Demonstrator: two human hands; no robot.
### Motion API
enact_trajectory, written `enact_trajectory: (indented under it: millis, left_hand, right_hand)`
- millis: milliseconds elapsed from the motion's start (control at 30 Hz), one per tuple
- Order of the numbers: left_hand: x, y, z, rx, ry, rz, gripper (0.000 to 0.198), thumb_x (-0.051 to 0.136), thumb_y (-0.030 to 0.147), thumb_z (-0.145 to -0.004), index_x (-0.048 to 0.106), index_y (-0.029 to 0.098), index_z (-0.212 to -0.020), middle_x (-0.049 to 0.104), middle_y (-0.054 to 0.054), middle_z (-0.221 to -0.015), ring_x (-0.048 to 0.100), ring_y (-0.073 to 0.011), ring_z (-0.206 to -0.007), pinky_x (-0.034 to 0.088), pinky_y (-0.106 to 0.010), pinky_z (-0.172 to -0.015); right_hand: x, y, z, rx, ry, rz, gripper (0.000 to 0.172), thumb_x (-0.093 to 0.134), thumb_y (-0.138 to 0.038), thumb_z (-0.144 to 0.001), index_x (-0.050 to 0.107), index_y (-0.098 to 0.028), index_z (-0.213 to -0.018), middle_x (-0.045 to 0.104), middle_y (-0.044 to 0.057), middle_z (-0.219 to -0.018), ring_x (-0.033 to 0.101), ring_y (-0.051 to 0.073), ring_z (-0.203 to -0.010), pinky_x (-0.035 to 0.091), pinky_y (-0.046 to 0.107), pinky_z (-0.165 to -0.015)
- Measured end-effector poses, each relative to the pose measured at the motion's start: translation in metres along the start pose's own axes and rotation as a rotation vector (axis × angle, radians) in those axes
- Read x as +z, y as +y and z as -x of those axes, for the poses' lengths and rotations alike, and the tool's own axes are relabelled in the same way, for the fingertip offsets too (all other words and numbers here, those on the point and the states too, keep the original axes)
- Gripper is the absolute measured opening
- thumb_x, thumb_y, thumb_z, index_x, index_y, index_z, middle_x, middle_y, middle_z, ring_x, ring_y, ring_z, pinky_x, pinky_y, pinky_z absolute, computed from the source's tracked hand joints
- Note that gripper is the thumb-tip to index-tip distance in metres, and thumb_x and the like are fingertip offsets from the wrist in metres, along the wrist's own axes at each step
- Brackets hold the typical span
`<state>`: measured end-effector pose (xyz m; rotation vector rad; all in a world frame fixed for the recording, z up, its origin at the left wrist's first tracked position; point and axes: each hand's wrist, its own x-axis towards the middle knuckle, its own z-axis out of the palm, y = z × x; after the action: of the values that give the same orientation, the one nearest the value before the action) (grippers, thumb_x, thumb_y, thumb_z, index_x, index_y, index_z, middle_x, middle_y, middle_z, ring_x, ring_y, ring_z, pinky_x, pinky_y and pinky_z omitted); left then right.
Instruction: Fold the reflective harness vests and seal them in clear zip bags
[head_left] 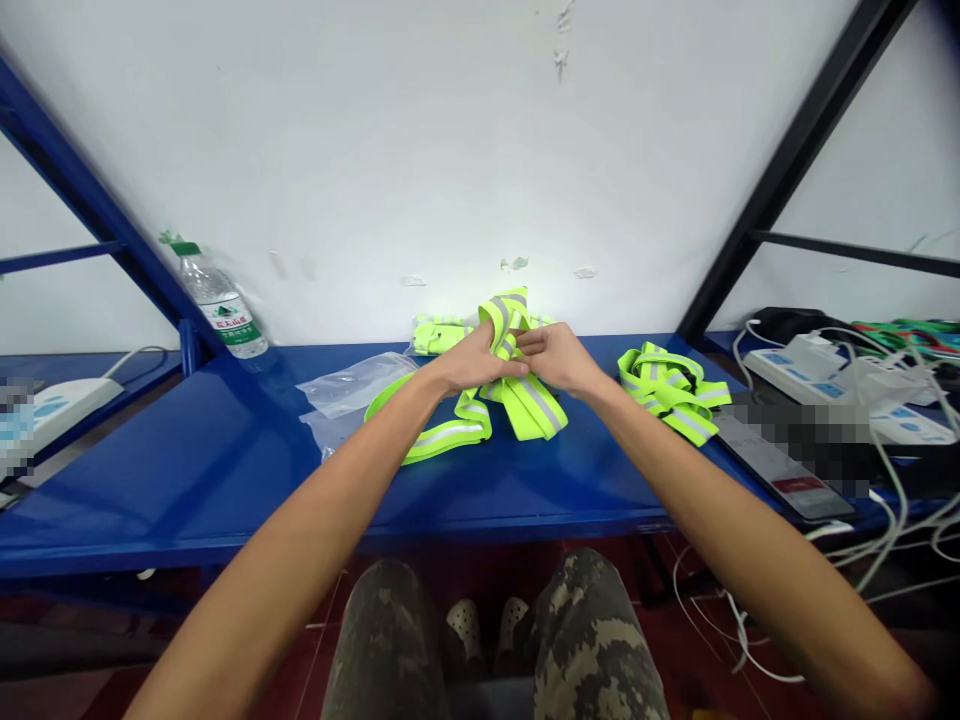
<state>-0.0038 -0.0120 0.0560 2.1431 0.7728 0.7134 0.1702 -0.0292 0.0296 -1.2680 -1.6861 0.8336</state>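
Note:
My left hand (476, 362) and my right hand (551, 358) meet over a bunched fluorescent yellow reflective vest (531, 408), with silver reflective stripes. Both hands pinch its folded straps, and the fingers of my right hand reach toward my left hand. One long strap of this vest curves out to the left below my left wrist. To the right of my right hand lies a second crumpled reflective vest (670, 393). More of the same yellow fabric (439, 335) lies behind my left hand against the wall. A clear plastic bag (352, 390) lies flat left of the vest.
The items lie on a blue metal shelf (187, 500) against a white wall (450, 150). A plastic water bottle (221, 305) stands at its back left. On the right are a flat dark device (780, 465), a power strip (817, 370) and tangled white cables (885, 510).

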Motion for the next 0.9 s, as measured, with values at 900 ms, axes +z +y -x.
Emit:
enact_trajectory:
  millis: [900]
  left_hand:
    - [-0.024, -0.003, -0.005, -0.095, 0.407, -0.451, 0.017, 0.065, 0.025, -0.068, 0.067, 0.015, -0.082, 0.066, -0.005, -0.081, 0.058, -0.0215, -0.077, 0.045, -0.031, -0.075]
  right_hand:
    - [-0.052, -0.027, -0.004, -0.290, 0.112, -0.103, 0.024, 0.078, -0.032, -0.068, 0.060, -0.017, -0.074, 0.069, 0.005, -0.091, 0.063, 0.018, -0.089, 0.051, 0.035, -0.083]
